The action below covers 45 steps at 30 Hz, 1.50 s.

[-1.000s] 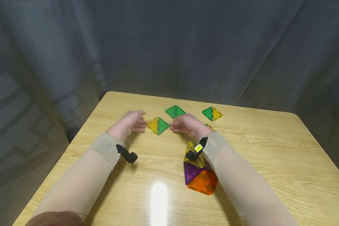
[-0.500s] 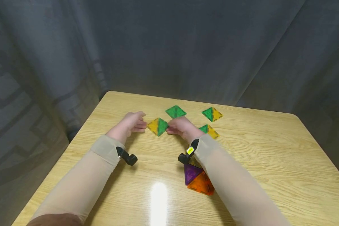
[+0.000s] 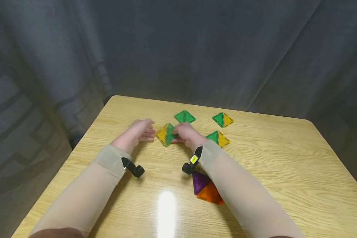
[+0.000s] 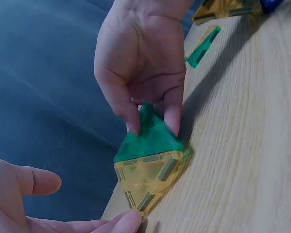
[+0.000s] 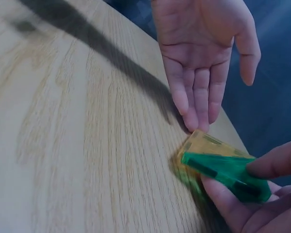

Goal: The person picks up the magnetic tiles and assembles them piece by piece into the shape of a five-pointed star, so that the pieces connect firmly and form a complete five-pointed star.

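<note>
A yellow triangle magnetic tile (image 3: 162, 135) and a green triangle magnetic tile (image 3: 169, 135) lie edge to edge between my hands, forming a diamond. My right hand (image 3: 188, 134) pinches the green tile between thumb and fingers. In the right wrist view the green tile (image 5: 225, 170) tilts up, folded at the seam with the yellow tile (image 5: 211, 144). My left hand (image 3: 141, 130) keeps its fingers straight, their tips at the outer corner of the yellow tile. The left wrist view shows the fingertips touching that corner, thumb held apart.
Behind the hands lies an all-green tile diamond (image 3: 184, 116). Two green-and-yellow diamonds lie farther right, one at the back (image 3: 222, 120) and one nearer (image 3: 218, 138). Purple (image 3: 200, 182) and orange tiles (image 3: 209, 193) sit partly under my right forearm. A dark curtain (image 3: 178, 56) hangs behind the table.
My right hand has moved left and taken hold of the green tile, which has lifted and tilted at the seam. My left hand has stayed nearly still.
</note>
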Tool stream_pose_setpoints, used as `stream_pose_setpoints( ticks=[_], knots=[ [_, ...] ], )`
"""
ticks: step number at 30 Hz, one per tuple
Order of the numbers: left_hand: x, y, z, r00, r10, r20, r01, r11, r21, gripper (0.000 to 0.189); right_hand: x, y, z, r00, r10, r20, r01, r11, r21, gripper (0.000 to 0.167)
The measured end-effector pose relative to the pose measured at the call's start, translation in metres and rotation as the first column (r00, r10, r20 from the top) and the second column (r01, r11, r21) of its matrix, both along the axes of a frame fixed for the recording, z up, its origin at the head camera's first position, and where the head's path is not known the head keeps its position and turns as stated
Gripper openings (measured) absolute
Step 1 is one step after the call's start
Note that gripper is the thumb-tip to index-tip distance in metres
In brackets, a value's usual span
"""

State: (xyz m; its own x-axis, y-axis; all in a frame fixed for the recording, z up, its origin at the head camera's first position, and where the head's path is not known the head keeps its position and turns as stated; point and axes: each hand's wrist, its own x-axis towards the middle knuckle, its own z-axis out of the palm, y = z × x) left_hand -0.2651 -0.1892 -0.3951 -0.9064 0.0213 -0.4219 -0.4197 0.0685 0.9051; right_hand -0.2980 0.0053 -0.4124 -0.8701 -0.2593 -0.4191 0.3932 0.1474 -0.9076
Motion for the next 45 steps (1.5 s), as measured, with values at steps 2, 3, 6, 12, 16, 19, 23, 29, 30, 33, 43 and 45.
stream_pose_setpoints(
  ticks=[2,3,6,12,16,19,23,29,30,33,43,45],
  knots=[
    [0.001,0.001,0.001,1.0,-0.008,-0.003,0.008,1.0,0.004,0.057,0.0,0.002,0.001,1.0,0.012,-0.005,-0.012,1.0,-0.013,0.032],
    [0.002,0.002,0.001,1.0,-0.009,-0.004,0.009,1.0,0.008,0.056,0.0,0.004,0.001,1.0,0.015,-0.006,-0.015,1.0,-0.015,0.032],
    [0.003,0.003,0.004,1.0,-0.018,-0.01,0.018,1.0,0.014,0.056,0.0,0.008,0.003,1.0,0.022,-0.012,-0.022,1.0,-0.018,0.033],
    [0.009,0.009,0.006,0.998,-0.037,-0.041,0.039,0.999,0.038,0.05,0.006,0.022,0.009,0.999,0.017,-0.033,-0.018,0.999,-0.029,0.036],
    [0.017,0.016,0.006,0.992,-0.078,-0.095,0.08,0.997,0.019,0.043,0.02,0.037,0.02,0.996,0.049,-0.07,-0.053,0.997,-0.056,0.036],
    [0.025,0.022,0.009,0.979,-0.139,-0.15,0.14,0.99,-0.004,0.037,0.035,0.049,0.032,0.991,0.084,-0.103,-0.093,0.991,-0.092,0.035],
    [0.036,0.035,0.016,0.958,-0.21,-0.197,0.218,0.976,0.017,0.031,0.054,0.065,0.046,0.985,0.108,-0.133,-0.124,0.985,-0.12,0.033],
    [0.054,0.049,0.027,0.918,-0.311,-0.246,0.332,0.942,0.046,0.024,0.084,0.091,0.057,0.967,0.165,-0.192,-0.189,0.975,-0.115,0.032],
    [0.057,0.05,0.028,0.909,-0.333,-0.252,0.354,0.934,0.044,0.024,0.089,0.096,0.057,0.959,0.185,-0.212,-0.21,0.972,-0.101,0.031],
    [0.063,0.051,0.03,0.886,-0.389,-0.252,0.411,0.911,0.042,0.024,0.104,0.109,0.056,0.934,0.248,-0.258,-0.269,0.962,-0.051,0.029],
    [0.069,0.056,0.009,0.845,-0.491,-0.212,0.519,0.849,0.103,0.018,0.157,0.13,0.025,0.906,0.364,-0.217,-0.375,0.927,-0.011,0.018],
    [0.07,0.058,0.004,0.844,-0.499,-0.199,0.526,0.842,0.121,0.018,0.165,0.13,0.019,0.913,0.358,-0.196,-0.376,0.925,-0.06,0.017]
  ],
)
